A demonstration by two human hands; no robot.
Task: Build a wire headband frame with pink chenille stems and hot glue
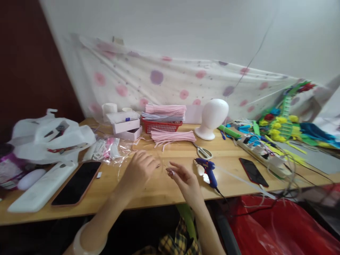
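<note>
Over the front middle of the table, my left hand [140, 166] is closed, its fingers curled and pointing right. My right hand [184, 179] faces it with thumb and fingertips pinched together. A faint, thin, pale strand [162, 161] shows between the two hands, too blurred to name. What sits in either set of fingertips is too small to make out. Just right of my right hand lies a blue glue gun [208, 170]. Behind the hands lie a bundle of pink fuzzy stems [172, 137] and scissors [204, 152] with pale handles.
A red basket [162, 126] holds pink and lilac stem bundles. Nearby stand a white foam head [214, 117] and white boxes [124, 125]. Phones [77, 184] lie left and right. A power strip [262, 156] with cables, yellow flowers [278, 127] and a plastic bag [50, 134] flank the table.
</note>
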